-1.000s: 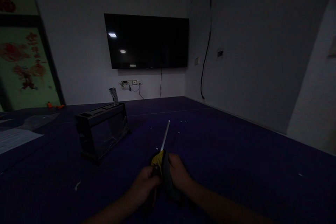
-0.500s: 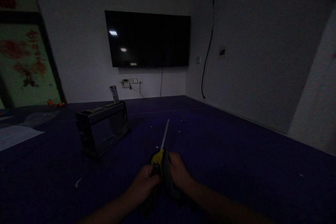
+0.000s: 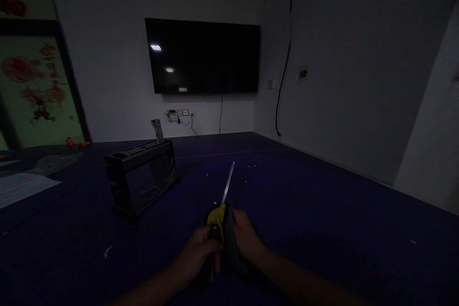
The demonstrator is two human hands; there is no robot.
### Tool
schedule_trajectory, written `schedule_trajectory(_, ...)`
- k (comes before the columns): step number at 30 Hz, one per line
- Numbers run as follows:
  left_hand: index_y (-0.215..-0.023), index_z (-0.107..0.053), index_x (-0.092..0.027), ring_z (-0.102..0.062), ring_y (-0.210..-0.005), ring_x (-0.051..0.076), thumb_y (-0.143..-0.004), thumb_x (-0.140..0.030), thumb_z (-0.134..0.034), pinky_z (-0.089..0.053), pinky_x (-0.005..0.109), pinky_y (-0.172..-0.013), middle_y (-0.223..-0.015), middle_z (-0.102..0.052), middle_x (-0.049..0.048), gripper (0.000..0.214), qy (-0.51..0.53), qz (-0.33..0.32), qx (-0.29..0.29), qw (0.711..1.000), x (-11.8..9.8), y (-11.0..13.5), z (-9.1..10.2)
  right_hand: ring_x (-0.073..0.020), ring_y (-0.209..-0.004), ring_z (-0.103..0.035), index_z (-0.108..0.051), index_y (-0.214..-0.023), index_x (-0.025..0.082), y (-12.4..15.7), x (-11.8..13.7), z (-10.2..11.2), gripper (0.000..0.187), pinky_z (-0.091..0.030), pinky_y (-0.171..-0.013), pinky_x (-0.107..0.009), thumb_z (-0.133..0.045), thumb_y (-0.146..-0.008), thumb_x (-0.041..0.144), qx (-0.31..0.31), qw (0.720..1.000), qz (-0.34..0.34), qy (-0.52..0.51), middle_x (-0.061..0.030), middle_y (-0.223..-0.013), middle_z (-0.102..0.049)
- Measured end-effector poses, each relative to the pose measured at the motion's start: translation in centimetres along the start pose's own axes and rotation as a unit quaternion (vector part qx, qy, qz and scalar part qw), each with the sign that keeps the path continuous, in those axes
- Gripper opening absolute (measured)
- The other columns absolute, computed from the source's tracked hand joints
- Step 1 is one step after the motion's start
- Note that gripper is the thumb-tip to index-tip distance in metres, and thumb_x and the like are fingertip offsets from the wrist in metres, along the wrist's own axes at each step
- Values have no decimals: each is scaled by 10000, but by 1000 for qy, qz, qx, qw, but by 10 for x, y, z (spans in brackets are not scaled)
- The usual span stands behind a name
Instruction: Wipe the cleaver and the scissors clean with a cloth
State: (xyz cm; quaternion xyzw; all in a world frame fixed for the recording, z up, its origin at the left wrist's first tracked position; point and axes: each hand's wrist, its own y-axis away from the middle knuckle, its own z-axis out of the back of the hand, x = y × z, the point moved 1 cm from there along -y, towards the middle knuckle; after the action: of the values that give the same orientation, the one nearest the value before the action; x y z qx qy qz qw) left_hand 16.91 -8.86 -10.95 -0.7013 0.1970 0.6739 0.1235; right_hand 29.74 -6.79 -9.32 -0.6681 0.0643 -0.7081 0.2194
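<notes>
My left hand [image 3: 195, 253] is closed round the black handle of a screwdriver [image 3: 228, 182]. Its long, thin metal shaft slants up and away, slightly to the right. A yellow and grey cloth [image 3: 217, 214] is folded about the shaft just beyond the handle, covering that part. My right hand [image 3: 247, 236] grips this cloth from the right side, its thumb up and its other fingers mostly hidden behind the grey face. To the left stands a black, open box-like frame [image 3: 143, 184], apart from both hands, with a patterned upright piece [image 3: 157, 130] at its top.
The dark blue surface [image 3: 304, 210] carries several white scraps. Paper sheets [image 3: 25, 186] and clear plastic [image 3: 57, 162] lie at the left, small orange objects [image 3: 71, 142] further back. A television [image 3: 204, 57] hangs on the far wall; a black cable [image 3: 285, 67] dangles at the right.
The screwdriver's tip has swung slightly right. Both hands keep their grip in nearly the same place. The room sits slightly lower in view.
</notes>
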Motion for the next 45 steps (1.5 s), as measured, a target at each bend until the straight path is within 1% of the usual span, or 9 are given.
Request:
schedule_trajectory(7, -735, -497, -153, -348, -263, 69, -597, -287, -564, -320, 175, -283, -367, -458, -71, 204, 28, -18, 14, 999, -1, 0, 1, -148, -571, -570, -616, -768, 151, -1, -4, -1, 271, -453, -530, -245, -515, -758, 402, -48, 995, -29, -84, -14, -653, -632)
schedule_trajectory(12, -689, -507, -145, -382, -269, 67, -571, -262, -577, -313, 168, -283, -398, -465, -67, 180, 31, -29, 31, 999, -2, 0, -1, -175, -647, -600, -574, -872, 177, -4, -15, 1, 330, -486, -591, -278, -573, -709, 464, -140, 973, -53, -175, -36, -758, -645)
schedule_trajectory(16, -680, -508, -146, -391, -279, 58, -561, -213, -580, -324, 161, -294, -422, -461, -74, 155, 19, -28, 34, 999, -2, 1, 0, -183, -611, -598, -537, -933, 190, -5, -20, 2, 418, -495, -562, -297, -570, -691, 530, -173, 961, -59, -210, -36, -744, -632)
schedule_trajectory(20, -640, -513, -140, -400, -284, 51, -552, -202, -583, -304, 152, -291, -447, -452, -74, 129, -5, -34, 41, 999, -2, 3, 2, -193, -591, -600, -540, -901, 201, -3, -19, 2, 403, -495, -550, -308, -614, -659, 515, -205, 949, -52, -233, -40, -721, -631)
schedule_trajectory(26, -589, -475, -156, -386, -263, 62, -562, -188, -528, -273, 159, -275, -411, -410, -82, 68, -29, -37, 28, 999, -4, 3, 0, -198, -610, -611, -574, -817, 176, -3, -17, 1, 365, -500, -564, -311, -622, -656, 500, -189, 952, -60, -234, -46, -696, -646)
schedule_trajectory(34, -587, -464, -164, -390, -268, 69, -565, -236, -554, -289, 161, -279, -385, -414, -81, 117, -47, -36, 27, 998, -5, 3, -1, -155, -539, -581, -609, -737, 155, -3, -6, -3, 292, -473, -508, -256, -654, -649, 429, -145, 958, -67, -239, -31, -633, -632)
schedule_trajectory(37, -616, -482, -159, -378, -250, 78, -609, -347, -592, -278, 168, -273, -346, -422, -75, 218, -47, -26, 29, 998, -5, 3, 0, -160, -555, -586, -614, -737, 157, -1, -2, -4, 273, -478, -520, -260, -654, -652, 414, -134, 959, -61, -241, -27, -643, -630)
schedule_trajectory(40, -604, -489, -154, -372, -234, 85, -655, -506, -567, -254, 174, -264, -314, -433, -55, 364, -56, -14, 18, 998, -5, 3, 0, -168, -579, -591, -616, -772, 157, -1, -3, -4, 271, -485, -546, -270, -639, -674, 409, -127, 962, -56, -236, -32, -664, -633)
schedule_trajectory(45, -513, -453, -163, -392, -234, 97, -614, -618, -563, -224, 181, -263, -292, -445, -28, 478, -69, -1, 9, 998, -3, 1, 2, -171, -590, -586, -614, -777, 158, -1, -5, -3, 278, -488, -565, -280, -594, -709, 428, -109, 977, -17, -183, -34, -664, -634)
